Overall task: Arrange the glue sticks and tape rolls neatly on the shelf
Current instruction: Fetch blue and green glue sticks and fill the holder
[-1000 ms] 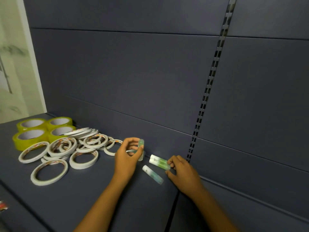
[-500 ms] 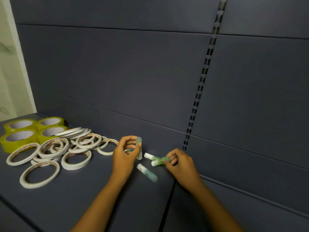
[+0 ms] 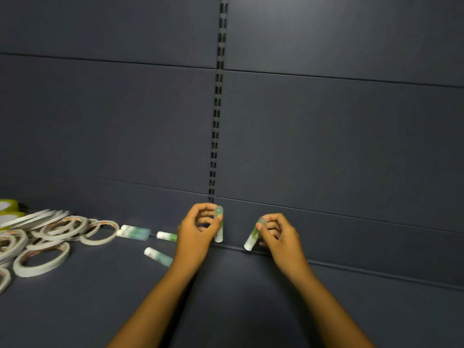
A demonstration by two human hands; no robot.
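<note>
Shelf: we see a smooth, matte dark grey shelf [image 3: 238,297] with a flat panelled back wall [image 3: 326,146] and a slotted metal upright [image 3: 216,109] running up its middle.
Left hand: our left hand [image 3: 198,234] is closed around an upright glue stick [image 3: 218,224], a slim translucent cylinder with a green tint, pinched near its rounded top; its foot stands at the far edge of the shelf against the wall.
Right hand: our right hand [image 3: 278,234] grips a tilted glue stick [image 3: 253,237] by its top, the white lower end leaning left and down toward the shelf's far edge.
Loose sticks: a pair of glue sticks [image 3: 133,231] lies on its side just right of the tape, another lying stick [image 3: 167,236] pokes out from behind our left hand, and a nearer stick [image 3: 158,256] lies at an angle.
Tape: thin white tape rings [image 3: 41,259] sit heaped at the left; yellow-green tape rolls [image 3: 8,207] are cut off at the left edge.
Change: half a second ago our right hand was fingering sticks lying on the shelf; now it has one raised. Both hands have shifted right, past the upright, and the left hand's stick now stands beyond the loose ones.
</note>
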